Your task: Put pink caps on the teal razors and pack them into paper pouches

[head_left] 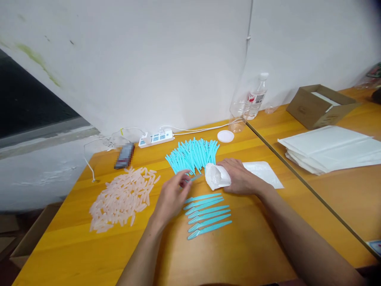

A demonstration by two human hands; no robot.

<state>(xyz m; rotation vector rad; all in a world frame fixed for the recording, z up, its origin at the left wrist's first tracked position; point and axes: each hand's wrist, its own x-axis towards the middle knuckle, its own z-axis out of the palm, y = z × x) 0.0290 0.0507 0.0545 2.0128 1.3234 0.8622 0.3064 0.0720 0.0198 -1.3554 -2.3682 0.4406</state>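
My left hand [172,197] hovers at the near edge of a fan-shaped pile of turquoise plastic sticks [193,155], its fingertips pinched on one stick [192,179]. My right hand [240,174] rests on the table and grips a crumpled white plastic bag [217,176] at its open end. Just in front of both hands, several turquoise sticks [206,215] lie side by side in a neat row. A heap of translucent pinkish caps [122,198] lies to the left of my left hand.
The wooden table [244,246] meets a white wall. A power strip [156,138] with cables, a phone [124,155], a white lid [225,136], a clear jar [238,115] and a bottle [256,95] stand at the back. To the right lie flat white bags [330,147] and a cardboard box [320,105].
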